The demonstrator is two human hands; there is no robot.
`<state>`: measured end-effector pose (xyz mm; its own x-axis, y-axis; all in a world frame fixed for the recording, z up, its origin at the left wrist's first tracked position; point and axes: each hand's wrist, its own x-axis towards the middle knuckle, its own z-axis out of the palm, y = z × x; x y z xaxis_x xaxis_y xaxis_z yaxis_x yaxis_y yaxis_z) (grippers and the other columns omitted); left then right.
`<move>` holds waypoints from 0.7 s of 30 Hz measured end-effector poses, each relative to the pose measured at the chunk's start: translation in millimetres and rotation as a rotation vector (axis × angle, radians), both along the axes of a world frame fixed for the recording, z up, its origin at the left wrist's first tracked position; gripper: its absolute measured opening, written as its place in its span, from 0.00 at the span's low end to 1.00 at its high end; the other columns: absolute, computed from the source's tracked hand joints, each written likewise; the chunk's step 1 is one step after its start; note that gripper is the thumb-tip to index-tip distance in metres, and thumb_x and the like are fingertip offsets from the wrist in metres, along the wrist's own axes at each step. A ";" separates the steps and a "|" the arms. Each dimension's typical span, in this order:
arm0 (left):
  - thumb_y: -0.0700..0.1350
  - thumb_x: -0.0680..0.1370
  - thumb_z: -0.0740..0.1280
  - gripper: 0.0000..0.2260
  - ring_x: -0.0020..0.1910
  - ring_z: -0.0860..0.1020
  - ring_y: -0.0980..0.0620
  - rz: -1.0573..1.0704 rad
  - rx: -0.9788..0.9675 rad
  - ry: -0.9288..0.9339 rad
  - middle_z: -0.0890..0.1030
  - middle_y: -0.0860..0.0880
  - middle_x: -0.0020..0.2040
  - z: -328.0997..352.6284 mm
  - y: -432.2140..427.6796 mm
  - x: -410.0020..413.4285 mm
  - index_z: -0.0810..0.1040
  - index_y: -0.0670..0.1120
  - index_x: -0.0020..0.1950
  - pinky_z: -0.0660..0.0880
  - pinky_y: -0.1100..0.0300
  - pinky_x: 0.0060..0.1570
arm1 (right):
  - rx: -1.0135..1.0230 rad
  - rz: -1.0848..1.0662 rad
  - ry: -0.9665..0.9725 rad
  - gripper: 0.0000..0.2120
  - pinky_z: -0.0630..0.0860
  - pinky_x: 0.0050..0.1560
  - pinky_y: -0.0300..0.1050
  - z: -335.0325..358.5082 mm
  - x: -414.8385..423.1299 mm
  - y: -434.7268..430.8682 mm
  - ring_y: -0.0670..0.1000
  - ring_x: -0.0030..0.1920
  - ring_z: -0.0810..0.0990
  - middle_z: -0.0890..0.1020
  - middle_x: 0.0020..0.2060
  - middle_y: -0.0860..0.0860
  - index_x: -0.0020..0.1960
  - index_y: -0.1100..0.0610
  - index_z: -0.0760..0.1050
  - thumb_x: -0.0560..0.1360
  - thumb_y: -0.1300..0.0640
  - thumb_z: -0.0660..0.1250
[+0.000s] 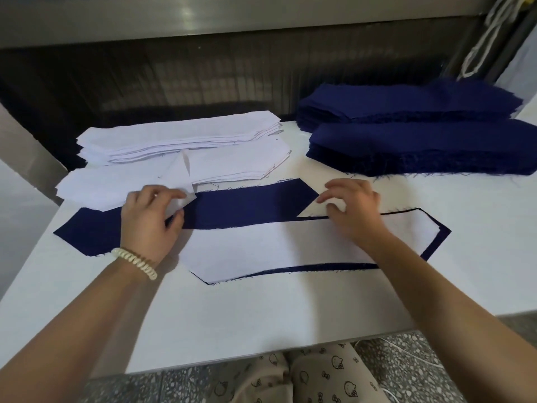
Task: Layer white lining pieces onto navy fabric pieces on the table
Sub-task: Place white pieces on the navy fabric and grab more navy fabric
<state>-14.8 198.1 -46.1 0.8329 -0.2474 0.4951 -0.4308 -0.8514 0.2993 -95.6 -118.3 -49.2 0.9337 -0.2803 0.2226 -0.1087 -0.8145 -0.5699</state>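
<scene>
A bare navy fabric piece (241,207) lies across the middle of the white table (261,321). In front of it a white lining piece (270,251) covers a second navy piece (436,242), whose edges show around it. My left hand (151,219) pinches a folded corner of a white lining piece (178,181) from the nearer white stack (116,184). My right hand (354,207) rests with loosely curled fingers at the covered piece's far edge, beside the bare navy piece's pointed end.
A taller stack of white linings (180,138) sits at the back left. Two stacks of navy pieces (430,146) stand at the back right. A dark conveyor opening (203,80) runs behind the table. My knees show below the front edge.
</scene>
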 end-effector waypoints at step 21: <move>0.50 0.68 0.76 0.37 0.56 0.74 0.37 0.225 0.015 0.391 0.68 0.40 0.66 5.7 23.7 51.7 0.61 0.51 0.71 0.70 0.46 0.57 | 0.110 0.401 0.162 0.18 0.66 0.62 0.45 10.7 116.4 151.2 0.55 0.59 0.73 0.79 0.57 0.54 0.64 0.58 0.73 0.75 0.66 0.60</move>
